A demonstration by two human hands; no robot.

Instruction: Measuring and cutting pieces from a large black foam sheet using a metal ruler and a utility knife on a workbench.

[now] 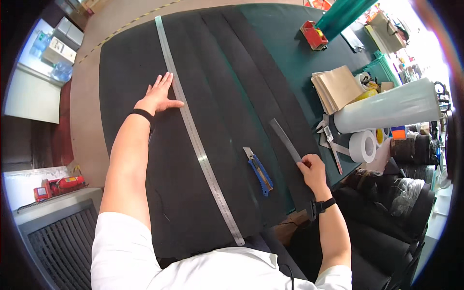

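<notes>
A long steel ruler lies lengthwise across a large black sheet on the table. My left hand is spread flat on that sheet, its thumb and fingertips at the ruler's left edge. At the right, my right hand pinches the near end of a short steel ruler, which rests over a narrow black strip. Between the two rulers lies a blue utility knife with its blade out, nearest to the short one.
The green tabletop shows at the far right. Along its right side are a caliper, a white tape roll, a large film roll, brown paper pieces and a red tape dispenser. Dark rolls stand below the right edge.
</notes>
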